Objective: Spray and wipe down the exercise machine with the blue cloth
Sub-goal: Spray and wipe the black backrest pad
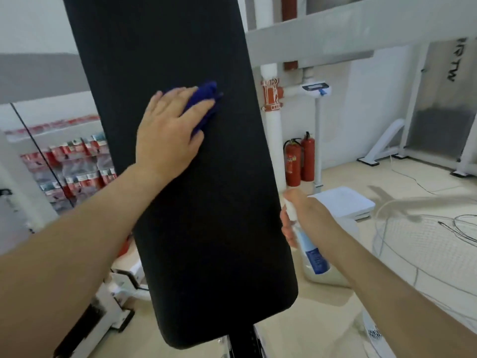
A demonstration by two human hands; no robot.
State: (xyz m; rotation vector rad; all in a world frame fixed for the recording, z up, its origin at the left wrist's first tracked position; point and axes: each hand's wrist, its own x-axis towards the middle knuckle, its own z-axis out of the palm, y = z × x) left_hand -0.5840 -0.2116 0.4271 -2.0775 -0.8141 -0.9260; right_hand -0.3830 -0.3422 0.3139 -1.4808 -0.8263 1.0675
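Note:
The exercise machine's long black pad (pixel 201 215) fills the middle of the head view, tilted away from me. My left hand (pixel 167 133) lies flat on its upper half, fingers straight, pressing the blue cloth (pixel 205 104) against the pad; most of the cloth is hidden under my fingers. Off the pad's right edge, my right hand (pixel 304 215) grips a spray bottle (pixel 311 250) with a white head and a blue label, its nozzle near the pad's edge.
The machine's white frame bar (pixel 348 34) crosses the top right. Two red fire extinguishers (pixel 299 161) stand by a white pipe behind the pad. A white fan with a wire cage (pixel 426 254) and loose cables lie on the floor at right. Shelves of red packets stand at left.

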